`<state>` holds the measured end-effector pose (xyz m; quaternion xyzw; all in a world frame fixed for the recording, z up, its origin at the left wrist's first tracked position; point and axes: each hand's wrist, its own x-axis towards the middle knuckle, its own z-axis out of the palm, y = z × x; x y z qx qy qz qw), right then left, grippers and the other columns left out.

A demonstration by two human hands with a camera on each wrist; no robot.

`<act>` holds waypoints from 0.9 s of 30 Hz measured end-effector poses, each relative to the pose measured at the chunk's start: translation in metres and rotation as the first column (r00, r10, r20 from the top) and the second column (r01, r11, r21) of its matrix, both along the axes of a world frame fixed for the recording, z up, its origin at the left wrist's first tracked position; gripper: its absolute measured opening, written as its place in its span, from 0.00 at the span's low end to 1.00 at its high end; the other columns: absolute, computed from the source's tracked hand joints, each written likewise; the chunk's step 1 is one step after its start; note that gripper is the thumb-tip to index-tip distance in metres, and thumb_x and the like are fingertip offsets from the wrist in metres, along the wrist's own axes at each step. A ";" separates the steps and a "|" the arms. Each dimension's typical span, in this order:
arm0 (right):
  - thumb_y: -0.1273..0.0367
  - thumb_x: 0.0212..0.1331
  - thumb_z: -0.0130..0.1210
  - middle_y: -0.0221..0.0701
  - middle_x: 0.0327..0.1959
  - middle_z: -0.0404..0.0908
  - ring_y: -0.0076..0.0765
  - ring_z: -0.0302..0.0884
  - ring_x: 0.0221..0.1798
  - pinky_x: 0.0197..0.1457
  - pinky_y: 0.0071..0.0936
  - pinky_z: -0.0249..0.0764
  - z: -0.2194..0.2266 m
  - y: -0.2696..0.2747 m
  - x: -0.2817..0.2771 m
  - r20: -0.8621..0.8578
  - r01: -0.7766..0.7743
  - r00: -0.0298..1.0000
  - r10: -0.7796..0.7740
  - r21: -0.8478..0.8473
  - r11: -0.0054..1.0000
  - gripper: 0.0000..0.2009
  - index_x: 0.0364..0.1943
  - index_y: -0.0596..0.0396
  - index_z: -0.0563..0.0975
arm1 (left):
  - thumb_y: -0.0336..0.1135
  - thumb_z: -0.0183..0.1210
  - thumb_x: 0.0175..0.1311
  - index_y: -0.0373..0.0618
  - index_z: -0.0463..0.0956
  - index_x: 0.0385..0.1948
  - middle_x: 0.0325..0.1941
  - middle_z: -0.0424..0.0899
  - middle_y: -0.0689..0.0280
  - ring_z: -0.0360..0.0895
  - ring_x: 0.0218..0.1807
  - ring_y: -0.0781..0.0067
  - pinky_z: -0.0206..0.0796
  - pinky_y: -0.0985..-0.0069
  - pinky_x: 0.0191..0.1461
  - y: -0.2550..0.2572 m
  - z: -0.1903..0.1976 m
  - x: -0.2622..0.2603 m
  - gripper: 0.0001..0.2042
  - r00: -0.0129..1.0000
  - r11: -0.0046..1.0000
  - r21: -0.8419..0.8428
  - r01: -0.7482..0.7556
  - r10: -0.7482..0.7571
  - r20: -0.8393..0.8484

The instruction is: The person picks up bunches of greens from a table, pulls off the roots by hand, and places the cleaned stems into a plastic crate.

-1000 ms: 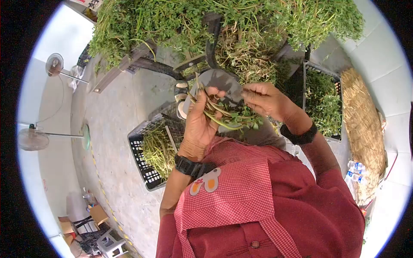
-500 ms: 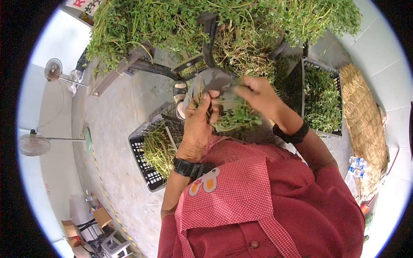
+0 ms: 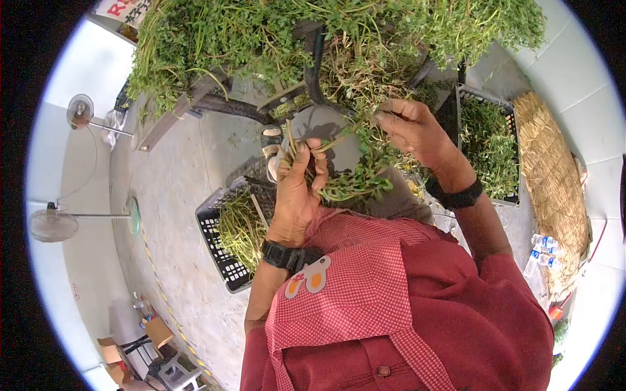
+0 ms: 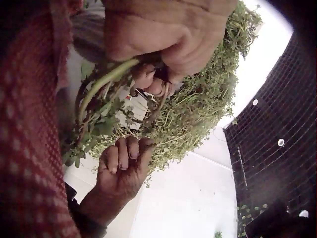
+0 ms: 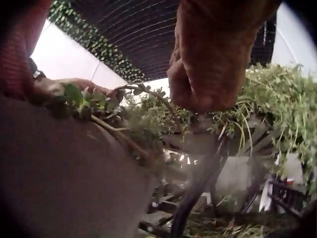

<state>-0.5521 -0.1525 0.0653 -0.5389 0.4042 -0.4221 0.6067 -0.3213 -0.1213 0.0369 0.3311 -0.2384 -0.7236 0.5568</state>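
My left hand (image 3: pixel 295 199) grips a small bunch of green stems (image 3: pixel 329 144), its thumb and fingers curled round them. Leafy ends (image 3: pixel 358 184) hang to the right of that hand, over the lap. One stem reaches up and right toward my right hand (image 3: pixel 417 133), whose thumb and forefinger pinch at its leafy tip. In the left wrist view, the left hand (image 4: pixel 168 34) is close above a thick stem (image 4: pixel 106 82), with the right hand (image 4: pixel 119 171) below. Its own fingertips are mostly hidden in the right wrist view, where a stem (image 5: pixel 163 101) arches beside the hand (image 5: pixel 210 59).
A large heap of leafy greens (image 3: pixel 248 39) covers the raised surface ahead. Black crates with greens stand at the left (image 3: pixel 228 277) and right (image 3: pixel 489 146). A rolled straw mat (image 3: pixel 548 189) and bottles (image 3: pixel 544 251) lie at the right. Two fans stand at the left.
My right hand moved left toward the bunch, then back out up and to the right. A stem now stretches between the hands. The left hand still grips the bunch.
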 end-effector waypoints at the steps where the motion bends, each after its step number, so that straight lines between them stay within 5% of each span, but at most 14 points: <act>1: 0.62 0.62 0.48 0.19 0.14 0.64 0.12 0.56 0.18 0.19 0.15 0.54 0.003 0.001 0.001 -0.190 0.064 0.979 -0.074 -0.060 0.996 0.13 0.32 0.59 0.76 | 0.38 0.53 0.64 0.38 0.75 0.39 0.28 0.77 0.66 0.70 0.24 0.81 0.57 0.89 0.17 0.000 0.001 0.000 0.11 1.000 1.000 0.001 0.002 -0.002 0.000; 4: 0.62 0.61 0.50 0.20 0.15 0.66 0.12 0.59 0.19 0.20 0.17 0.56 0.000 -0.006 -0.006 -0.306 0.061 0.944 -0.126 -0.215 0.975 0.13 0.33 0.58 0.79 | 0.38 0.53 0.64 0.39 0.75 0.38 0.27 0.77 0.66 0.70 0.23 0.81 0.57 0.89 0.17 0.001 0.001 -0.002 0.11 0.999 0.998 -0.053 0.042 -0.041 0.020; 8: 0.61 0.59 0.53 0.23 0.13 0.66 0.14 0.60 0.19 0.20 0.20 0.58 0.004 -0.005 -0.008 -0.258 0.092 0.960 -0.113 -0.095 0.991 0.13 0.31 0.59 0.79 | 0.37 0.52 0.65 0.41 0.74 0.38 0.26 0.75 0.64 0.68 0.23 0.79 0.54 0.87 0.16 0.002 0.003 -0.004 0.09 0.990 0.994 -0.080 0.071 -0.061 0.130; 10: 0.60 0.56 0.56 0.29 0.14 0.69 0.17 0.62 0.19 0.22 0.23 0.62 -0.009 -0.008 -0.003 -0.371 -0.100 0.928 -0.043 -0.358 0.928 0.14 0.31 0.58 0.79 | 0.37 0.52 0.65 0.41 0.74 0.38 0.26 0.76 0.64 0.69 0.23 0.79 0.55 0.87 0.17 0.002 0.002 -0.004 0.09 0.985 0.992 -0.091 0.091 -0.076 0.154; 13: 0.59 0.53 0.58 0.34 0.15 0.71 0.20 0.63 0.19 0.23 0.27 0.64 -0.025 -0.003 0.013 -0.389 -0.121 0.920 -0.056 -0.416 0.901 0.14 0.31 0.57 0.79 | 0.37 0.53 0.65 0.41 0.76 0.37 0.27 0.77 0.64 0.69 0.23 0.80 0.55 0.87 0.17 0.001 0.000 -0.004 0.09 0.988 0.984 -0.145 0.104 -0.085 0.132; 18: 0.62 0.51 0.60 0.36 0.14 0.71 0.26 0.66 0.18 0.23 0.28 0.64 -0.027 0.004 0.022 -0.394 0.015 0.905 -0.164 -0.354 0.935 0.12 0.28 0.58 0.79 | 0.37 0.54 0.64 0.39 0.77 0.37 0.28 0.79 0.63 0.70 0.24 0.80 0.55 0.87 0.18 0.004 0.007 -0.005 0.10 0.971 0.984 -0.144 0.100 -0.066 0.228; 21: 0.63 0.50 0.60 0.38 0.15 0.71 0.34 0.69 0.17 0.23 0.29 0.65 -0.038 0.000 0.032 -0.400 0.169 0.824 -0.401 -0.502 0.848 0.11 0.27 0.57 0.77 | 0.37 0.55 0.63 0.38 0.77 0.36 0.28 0.79 0.64 0.70 0.24 0.80 0.55 0.87 0.18 0.004 0.006 -0.010 0.11 0.950 0.979 -0.151 0.134 -0.084 0.300; 23: 0.67 0.54 0.59 0.33 0.15 0.68 0.21 0.63 0.18 0.22 0.26 0.62 -0.049 -0.006 0.038 -0.374 0.242 0.650 -0.661 -0.723 0.647 0.11 0.23 0.60 0.73 | 0.38 0.55 0.63 0.38 0.77 0.36 0.28 0.79 0.64 0.70 0.24 0.79 0.55 0.87 0.18 0.004 0.001 -0.008 0.11 0.959 0.986 -0.130 0.105 -0.066 0.275; 24: 0.67 0.54 0.59 0.33 0.15 0.68 0.21 0.63 0.18 0.22 0.26 0.62 -0.057 -0.012 0.031 -0.372 0.242 0.650 -0.662 -0.724 0.645 0.11 0.23 0.60 0.73 | 0.38 0.55 0.63 0.38 0.76 0.35 0.28 0.79 0.64 0.70 0.24 0.79 0.55 0.87 0.18 0.004 -0.001 -0.007 0.11 0.967 0.992 -0.103 0.075 -0.047 0.251; 26: 0.65 0.52 0.59 0.34 0.20 0.75 0.35 0.69 0.16 0.21 0.29 0.66 -0.074 -0.029 -0.002 -0.441 0.200 0.443 -0.781 -0.800 0.565 0.09 0.30 0.55 0.74 | 0.38 0.54 0.64 0.39 0.76 0.36 0.28 0.79 0.64 0.70 0.24 0.79 0.55 0.87 0.18 0.005 0.005 -0.004 0.11 0.972 0.992 -0.118 0.049 -0.020 0.235; 27: 0.65 0.52 0.59 0.34 0.20 0.75 0.35 0.69 0.16 0.21 0.29 0.66 -0.075 -0.032 -0.019 -0.441 0.198 0.445 -0.779 -0.800 0.566 0.09 0.30 0.55 0.74 | 0.38 0.53 0.64 0.39 0.76 0.36 0.28 0.79 0.64 0.69 0.24 0.79 0.55 0.87 0.17 0.006 0.007 -0.003 0.11 0.976 0.991 -0.133 0.022 0.008 0.219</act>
